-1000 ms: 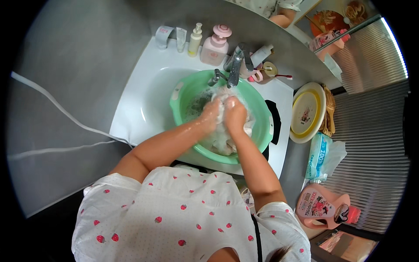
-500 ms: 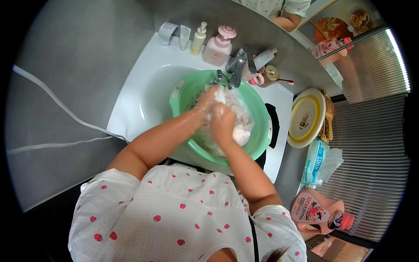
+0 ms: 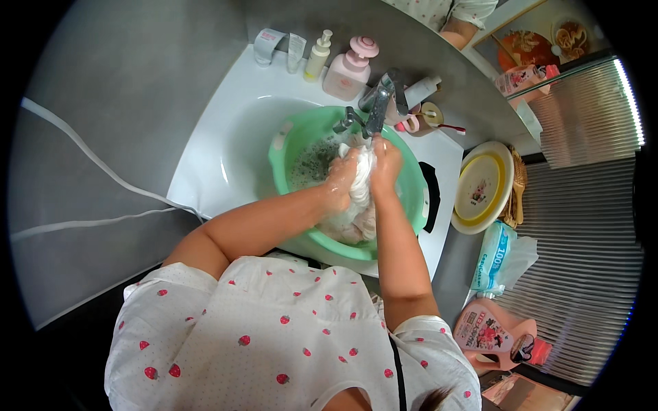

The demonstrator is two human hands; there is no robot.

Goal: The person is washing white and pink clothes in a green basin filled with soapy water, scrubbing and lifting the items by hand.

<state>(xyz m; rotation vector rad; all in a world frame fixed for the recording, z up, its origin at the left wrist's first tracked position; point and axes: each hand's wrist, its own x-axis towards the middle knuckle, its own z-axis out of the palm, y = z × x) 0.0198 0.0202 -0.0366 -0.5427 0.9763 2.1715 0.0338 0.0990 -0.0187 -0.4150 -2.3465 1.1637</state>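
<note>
A wet white cloth garment (image 3: 362, 179) is bunched and twisted between my two hands, over a green plastic basin (image 3: 282, 161). My left hand (image 3: 340, 179) is closed round its left side, my right hand (image 3: 386, 163) round its upper right, just under the faucet (image 3: 377, 113). The lower part of the garment, pale pinkish, hangs into the basin (image 3: 363, 226). Soapy water with foam (image 3: 315, 159) shows at the basin's left. My fingertips are partly hidden by the cloth.
The basin sits in a white sink (image 3: 226, 147). Behind stand a pink pump bottle (image 3: 346, 72), a slim pump bottle (image 3: 318, 58), tubes (image 3: 295, 53) and a cup with a toothbrush (image 3: 428, 120). At right are a yellow-rimmed bowl (image 3: 474, 222), a tissue pack (image 3: 495, 257) and a pink jug (image 3: 486, 332).
My hands have drawn apart, the right one moving right and up toward the faucet. The garment now shows as a twisted bundle between them, and more foamy water is visible.
</note>
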